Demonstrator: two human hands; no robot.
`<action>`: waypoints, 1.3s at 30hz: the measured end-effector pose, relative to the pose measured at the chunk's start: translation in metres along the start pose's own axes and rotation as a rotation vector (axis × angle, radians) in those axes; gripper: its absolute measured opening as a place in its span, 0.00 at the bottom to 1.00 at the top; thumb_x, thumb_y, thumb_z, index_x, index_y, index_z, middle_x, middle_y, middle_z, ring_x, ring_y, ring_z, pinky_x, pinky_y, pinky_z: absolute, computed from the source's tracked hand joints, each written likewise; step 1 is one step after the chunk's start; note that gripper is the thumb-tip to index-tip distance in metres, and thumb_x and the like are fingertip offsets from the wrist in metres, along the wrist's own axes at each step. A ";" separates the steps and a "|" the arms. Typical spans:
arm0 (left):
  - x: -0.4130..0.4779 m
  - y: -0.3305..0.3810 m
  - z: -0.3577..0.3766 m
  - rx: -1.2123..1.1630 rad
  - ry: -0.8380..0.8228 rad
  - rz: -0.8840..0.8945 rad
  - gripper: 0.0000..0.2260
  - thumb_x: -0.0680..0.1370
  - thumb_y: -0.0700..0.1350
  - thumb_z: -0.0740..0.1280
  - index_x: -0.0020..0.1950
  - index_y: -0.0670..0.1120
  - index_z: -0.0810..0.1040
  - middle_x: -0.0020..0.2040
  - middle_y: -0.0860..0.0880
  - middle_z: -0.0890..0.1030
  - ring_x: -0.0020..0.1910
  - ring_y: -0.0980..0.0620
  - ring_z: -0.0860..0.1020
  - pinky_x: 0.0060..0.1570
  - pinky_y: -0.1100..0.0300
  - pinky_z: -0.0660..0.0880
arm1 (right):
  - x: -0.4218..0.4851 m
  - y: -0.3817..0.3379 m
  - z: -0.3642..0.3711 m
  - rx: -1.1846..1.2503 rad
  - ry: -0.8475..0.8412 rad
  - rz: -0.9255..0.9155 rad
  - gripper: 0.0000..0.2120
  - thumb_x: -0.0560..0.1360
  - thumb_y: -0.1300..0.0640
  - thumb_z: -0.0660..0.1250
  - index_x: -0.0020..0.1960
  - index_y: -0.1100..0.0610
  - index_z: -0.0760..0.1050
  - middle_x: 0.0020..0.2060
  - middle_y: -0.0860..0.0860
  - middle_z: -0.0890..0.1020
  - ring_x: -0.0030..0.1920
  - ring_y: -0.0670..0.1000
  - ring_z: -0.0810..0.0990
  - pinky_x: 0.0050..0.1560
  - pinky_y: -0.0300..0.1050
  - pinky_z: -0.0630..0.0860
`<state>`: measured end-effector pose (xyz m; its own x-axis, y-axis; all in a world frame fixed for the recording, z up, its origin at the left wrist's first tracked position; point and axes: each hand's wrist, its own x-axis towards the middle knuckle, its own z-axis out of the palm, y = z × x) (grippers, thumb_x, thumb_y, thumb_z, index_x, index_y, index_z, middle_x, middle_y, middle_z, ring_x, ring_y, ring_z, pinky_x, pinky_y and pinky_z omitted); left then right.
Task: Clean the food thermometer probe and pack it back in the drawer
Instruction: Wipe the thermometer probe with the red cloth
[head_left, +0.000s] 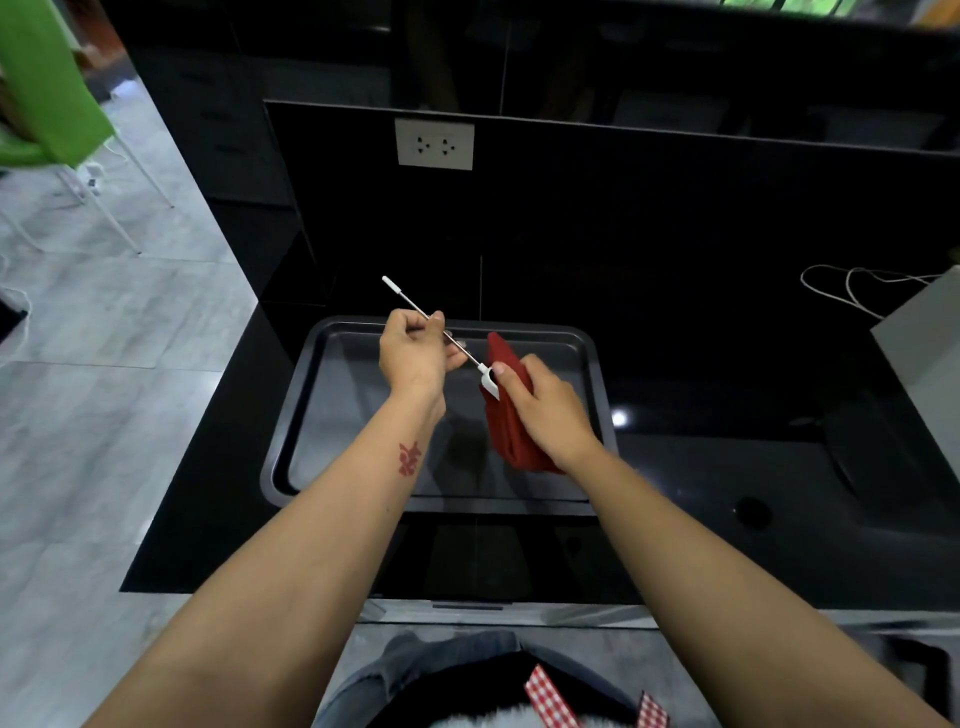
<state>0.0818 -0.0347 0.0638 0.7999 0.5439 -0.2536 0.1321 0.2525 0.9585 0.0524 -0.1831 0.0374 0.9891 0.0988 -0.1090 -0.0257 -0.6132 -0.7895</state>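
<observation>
Tabletop: one glossy black tabletop (727, 467) runs in front of me, and its left edge drops to the floor.
Floor: grey tiles (104, 338) lie on my left.
Chair: one green chair (47, 93) on thin white legs stands far left on those tiles.
Tray: one dark rectangular baking tray (291, 415) with rounded corners lies flat on the tabletop, straight under my hands.
Box: one pale grey box (924, 353) sits at the right edge of the tabletop, well apart from the tray.
Hands: two, both mine, bare and held above the tray.
Left hand: my left hand (415, 356) is curled and pinches the probe's thin shaft about midway along.
Right hand: my right hand (545, 405) is clenched round the cloth, and its thumb presses on the probe's lower white end.
Cloth: one red cloth (506, 431), bunched, hangs from my right hand over the right half of the tray.
Socket plate: one white plate (434, 144) on the black back wall carries two outlets.
Probe: one thermometer probe (462, 349), a slim metal rod with a white piece at each end. It is tilted in the air between my hands, upper end to the far left and lower end against the cloth.
Mark: one red mark (409, 458) is on my left forearm; I cannot read it as writing.
</observation>
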 end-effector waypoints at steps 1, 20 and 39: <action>0.000 0.001 0.000 0.002 -0.004 0.001 0.08 0.80 0.41 0.66 0.43 0.44 0.70 0.40 0.46 0.76 0.33 0.51 0.81 0.33 0.61 0.81 | 0.000 0.000 0.000 0.007 -0.006 -0.008 0.19 0.77 0.33 0.56 0.48 0.48 0.70 0.41 0.50 0.82 0.39 0.50 0.82 0.40 0.49 0.78; 0.006 0.003 -0.004 -0.068 0.032 -0.096 0.11 0.80 0.40 0.65 0.39 0.45 0.69 0.37 0.46 0.76 0.32 0.49 0.81 0.32 0.58 0.82 | 0.001 0.010 -0.005 0.038 0.055 0.067 0.19 0.79 0.37 0.55 0.46 0.50 0.75 0.39 0.50 0.81 0.40 0.51 0.81 0.39 0.45 0.75; 0.008 0.019 -0.010 -0.076 0.011 -0.071 0.09 0.81 0.43 0.65 0.41 0.46 0.70 0.38 0.47 0.77 0.34 0.50 0.80 0.33 0.59 0.82 | 0.002 0.013 -0.004 0.241 -0.046 0.163 0.23 0.76 0.35 0.59 0.50 0.53 0.80 0.44 0.52 0.85 0.45 0.53 0.85 0.54 0.55 0.80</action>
<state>0.0850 -0.0171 0.0788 0.7838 0.5307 -0.3225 0.1436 0.3503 0.9256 0.0542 -0.1937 0.0292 0.9616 0.0532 -0.2692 -0.2229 -0.4207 -0.8794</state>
